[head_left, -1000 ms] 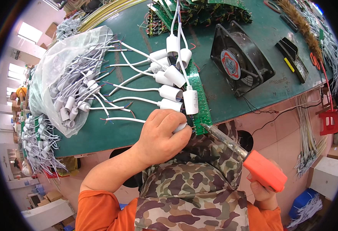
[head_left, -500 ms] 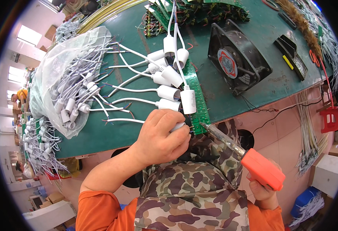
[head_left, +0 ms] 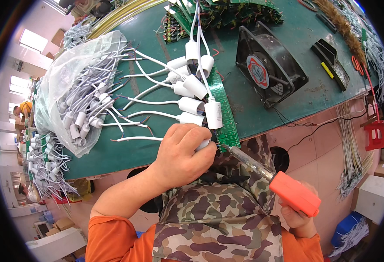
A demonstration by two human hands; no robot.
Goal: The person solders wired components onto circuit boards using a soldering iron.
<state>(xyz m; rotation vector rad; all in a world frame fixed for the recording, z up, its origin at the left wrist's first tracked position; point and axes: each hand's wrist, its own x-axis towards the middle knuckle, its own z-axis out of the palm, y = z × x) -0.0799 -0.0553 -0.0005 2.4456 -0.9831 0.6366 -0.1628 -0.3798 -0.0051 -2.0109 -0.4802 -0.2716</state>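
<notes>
My right hand (head_left: 297, 213) grips the orange handle of a soldering iron (head_left: 283, 185). The iron's metal tip points left and meets the near end of a long green circuit board (head_left: 224, 115) at the table's front edge. My left hand (head_left: 185, 153) is closed around a white cylindrical lamp socket (head_left: 203, 144), mostly hidden by the fingers, beside that same end of the board. More white sockets with cables (head_left: 191, 105) lie in a row along the board's left side. One white socket (head_left: 214, 114) rests on top of the board, its cable running toward the far side.
A clear plastic bag (head_left: 54, 100) full of white corded sockets lies on the left of the green table (head_left: 126, 153). A black fan (head_left: 270, 65) stands to the right, with a black tray (head_left: 332, 65) beyond it. Green circuit boards (head_left: 227, 15) are piled at the back.
The soldering iron has shifted slightly left, its tip moving along the board's end closer to my left hand. My left hand stays almost in place.
</notes>
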